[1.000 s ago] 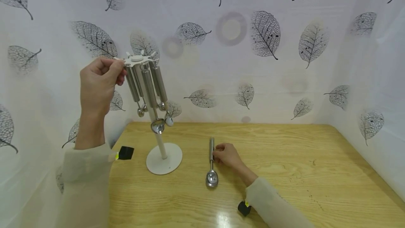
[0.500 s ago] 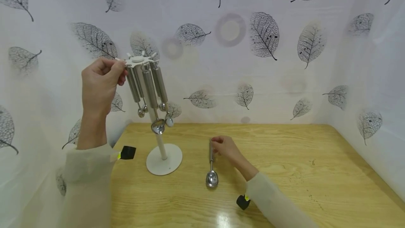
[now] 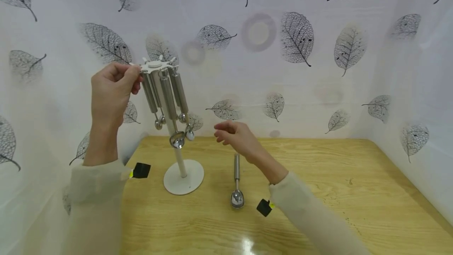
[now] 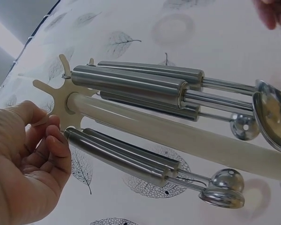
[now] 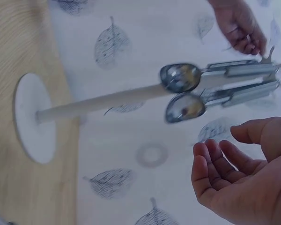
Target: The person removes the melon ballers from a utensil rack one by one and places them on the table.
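Head view: from here I see the person's left grip [image 3: 110, 93] pinching the white stand [image 3: 180, 162] at its top edge, with steel utensils [image 3: 168, 97] hanging all around. The right grip [image 3: 238, 139] hovers near them, loosely parted and holding nothing, while a steel scoop [image 3: 237, 175] lies untouched on the desk [image 3: 318, 192], apart from the stand's round base [image 3: 194, 174].
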Available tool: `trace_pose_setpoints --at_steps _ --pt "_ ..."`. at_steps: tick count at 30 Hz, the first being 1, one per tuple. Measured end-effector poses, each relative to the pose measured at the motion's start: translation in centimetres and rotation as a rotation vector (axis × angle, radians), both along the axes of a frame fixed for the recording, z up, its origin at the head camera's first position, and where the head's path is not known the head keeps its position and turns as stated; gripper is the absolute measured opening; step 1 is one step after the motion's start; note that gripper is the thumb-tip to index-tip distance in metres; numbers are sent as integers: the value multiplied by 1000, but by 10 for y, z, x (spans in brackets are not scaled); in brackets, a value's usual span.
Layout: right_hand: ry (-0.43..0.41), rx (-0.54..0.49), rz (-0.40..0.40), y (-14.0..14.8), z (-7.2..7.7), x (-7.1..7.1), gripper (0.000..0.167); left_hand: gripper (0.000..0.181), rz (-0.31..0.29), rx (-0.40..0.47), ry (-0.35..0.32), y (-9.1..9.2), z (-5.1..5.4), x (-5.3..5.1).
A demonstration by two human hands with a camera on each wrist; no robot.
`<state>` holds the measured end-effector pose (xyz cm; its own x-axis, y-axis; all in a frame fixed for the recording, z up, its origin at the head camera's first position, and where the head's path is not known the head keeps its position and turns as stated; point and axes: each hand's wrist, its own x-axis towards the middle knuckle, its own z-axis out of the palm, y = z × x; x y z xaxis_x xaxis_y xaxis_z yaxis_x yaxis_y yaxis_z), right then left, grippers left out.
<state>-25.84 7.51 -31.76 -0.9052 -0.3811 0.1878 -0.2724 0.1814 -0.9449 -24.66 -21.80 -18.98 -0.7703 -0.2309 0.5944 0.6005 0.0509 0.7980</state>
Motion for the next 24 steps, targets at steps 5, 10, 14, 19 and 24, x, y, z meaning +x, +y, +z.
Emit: trace_pose_setpoints --at_steps 5,10,14,19,24 --pt "77 -13 71 -13 30 8 32 12 33 -24 -8 1 1 1" --pt "125 -46 111 -27 49 14 32 12 75 -43 3 1 1 2" --pt "141 -85 126 -36 55 14 34 11 68 -53 16 1 1 2" --pt "137 -164 157 -46 58 11 35 11 55 -76 21 0 2 1" --pt "136 -215 183 -57 59 9 35 11 37 -65 25 1 2 1"
